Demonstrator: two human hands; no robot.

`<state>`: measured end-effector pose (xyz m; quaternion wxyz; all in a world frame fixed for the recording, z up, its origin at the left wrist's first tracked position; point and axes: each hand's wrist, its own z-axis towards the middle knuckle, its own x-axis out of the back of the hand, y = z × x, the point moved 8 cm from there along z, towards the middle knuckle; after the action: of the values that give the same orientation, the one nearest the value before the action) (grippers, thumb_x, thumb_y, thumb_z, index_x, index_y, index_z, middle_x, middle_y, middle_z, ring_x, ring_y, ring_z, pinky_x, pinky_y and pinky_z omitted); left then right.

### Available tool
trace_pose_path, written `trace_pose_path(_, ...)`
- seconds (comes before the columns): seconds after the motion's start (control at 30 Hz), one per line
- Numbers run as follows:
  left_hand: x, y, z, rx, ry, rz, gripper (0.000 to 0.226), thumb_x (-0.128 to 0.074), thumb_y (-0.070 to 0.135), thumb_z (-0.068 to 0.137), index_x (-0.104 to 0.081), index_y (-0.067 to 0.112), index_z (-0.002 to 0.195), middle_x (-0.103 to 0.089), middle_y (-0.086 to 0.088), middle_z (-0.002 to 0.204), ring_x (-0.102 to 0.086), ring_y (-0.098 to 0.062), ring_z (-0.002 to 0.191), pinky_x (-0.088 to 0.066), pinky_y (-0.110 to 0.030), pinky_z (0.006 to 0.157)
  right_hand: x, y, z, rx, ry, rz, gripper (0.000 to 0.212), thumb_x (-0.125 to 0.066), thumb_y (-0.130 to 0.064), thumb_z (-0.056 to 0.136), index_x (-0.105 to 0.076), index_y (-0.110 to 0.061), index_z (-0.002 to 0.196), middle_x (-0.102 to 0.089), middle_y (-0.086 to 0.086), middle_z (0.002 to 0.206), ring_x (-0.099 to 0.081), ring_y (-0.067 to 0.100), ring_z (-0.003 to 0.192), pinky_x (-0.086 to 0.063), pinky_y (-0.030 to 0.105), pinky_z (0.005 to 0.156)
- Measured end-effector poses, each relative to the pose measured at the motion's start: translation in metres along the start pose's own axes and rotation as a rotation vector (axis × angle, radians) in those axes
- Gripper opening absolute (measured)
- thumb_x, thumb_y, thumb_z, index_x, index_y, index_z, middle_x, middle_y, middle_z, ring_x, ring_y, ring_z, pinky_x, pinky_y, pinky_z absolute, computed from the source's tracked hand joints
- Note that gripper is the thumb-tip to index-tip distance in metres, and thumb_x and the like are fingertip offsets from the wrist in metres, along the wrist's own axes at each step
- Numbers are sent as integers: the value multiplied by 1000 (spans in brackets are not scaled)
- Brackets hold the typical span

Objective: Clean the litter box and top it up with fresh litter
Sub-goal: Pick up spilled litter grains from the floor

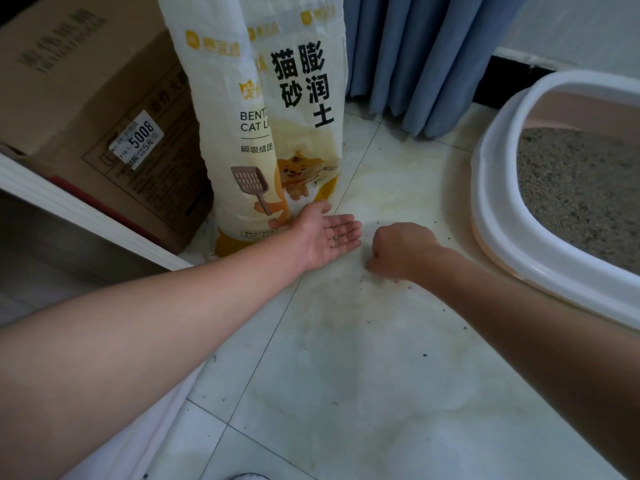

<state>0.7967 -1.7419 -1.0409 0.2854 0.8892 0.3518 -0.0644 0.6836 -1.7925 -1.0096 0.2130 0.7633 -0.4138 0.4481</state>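
A white-rimmed pink litter box (498,216) stands on the floor at the right, filled with grey litter (581,188). Two tall white and yellow cat litter bags (277,133) stand upright at the back centre. My left hand (329,233) lies palm up on the tiled floor in front of the bags, with a few litter grains resting on its straight fingers. My right hand (398,251) is beside it, knuckles up, its fingers curled down to the floor; whether it pinches grains is hidden. Loose litter grains (381,282) are scattered on the tiles around both hands.
A brown cardboard box (104,116) sits to the left of the bags. A white furniture edge (86,213) runs along the left. Blue curtains (415,64) hang behind, and a dark skirting board (512,74) lines the wall.
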Motion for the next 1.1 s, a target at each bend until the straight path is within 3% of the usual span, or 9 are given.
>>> trace_pose_path(0.07, -2, -5, 1, 15, -2, 21, 45, -39, 33, 105, -65, -4, 105, -71, -20, 93, -67, -30, 84, -58, -41, 77, 6, 9, -3, 53, 139, 194, 39, -56, -41, 88, -53, -20, 56, -50, -4, 56, -55, 20, 62, -46, 29, 61)
trace_pose_path(0.13, -7, -9, 1, 32, -17, 62, 46, -38, 34, 105, -66, -3, 104, -70, -19, 94, -67, -28, 83, -57, -39, 74, 15, 9, -8, 131, 269, 340, 38, -59, -36, 86, -50, -22, 52, -51, -2, 51, -49, 16, 51, -48, 31, 59)
trace_pose_path(0.3, -21, -18, -1, 79, -71, 110, 45, -35, 34, 104, -65, 0, 101, -71, -14, 72, -67, -23, 64, -55, -34, 60, 32, 0, -13, 242, 406, 425, 15, -57, -31, 86, -65, -22, 76, -65, -3, 64, -55, 12, 54, -51, 35, 57)
trace_pose_path(0.47, -17, -3, 2, 24, -32, -72, 41, -37, 27, 105, -64, -4, 103, -69, -20, 94, -66, -30, 87, -57, -43, 82, 40, 38, -6, 111, 591, 508, 12, -52, -21, 90, -63, -21, 84, -66, -6, 74, -61, 17, 62, -49, 30, 60)
trace_pose_path(0.57, -8, 9, 4, -6, 5, -124, 40, -38, 26, 104, -65, -3, 98, -69, -18, 90, -65, -28, 84, -58, -40, 78, 14, 59, 14, -56, 330, 303, 17, -41, -15, 95, -57, -8, 90, -65, 13, 82, -59, 32, 72, -47, 35, 64)
trace_pose_path(0.67, -3, 11, 5, -5, 14, -131, 39, -39, 26, 103, -66, -2, 97, -69, -18, 89, -65, -27, 83, -57, -40, 75, -2, 67, 17, -122, 170, 156, 13, -37, -11, 98, -48, -5, 95, -63, 19, 91, -50, 31, 73, -38, 34, 65)
trace_pose_path(0.8, -5, 7, 8, 8, 2, -134, 41, -39, 27, 104, -65, -3, 96, -69, -18, 88, -65, -28, 82, -57, -41, 74, 1, 64, 20, -131, 143, 54, 20, -36, -13, 99, -53, -6, 108, -61, 17, 93, -54, 34, 82, -39, 33, 67)
trace_pose_path(0.93, -5, 8, 9, 11, 7, -138, 41, -39, 27, 104, -65, -3, 96, -69, -18, 89, -65, -27, 83, -57, -40, 75, 11, 44, 22, -100, 43, -197, 23, -43, -14, 97, -57, -12, 116, -65, 8, 114, -62, 30, 106, -39, 31, 70)
trace_pose_path(1.1, -2, 11, 6, 10, 6, -136, 39, -39, 26, 103, -65, -2, 96, -68, -18, 89, -65, -27, 83, -57, -40, 75, 15, 18, 22, -115, -96, -425, 25, -54, -15, 94, -63, -17, 118, -64, -1, 117, -62, 22, 110, -44, 29, 74)
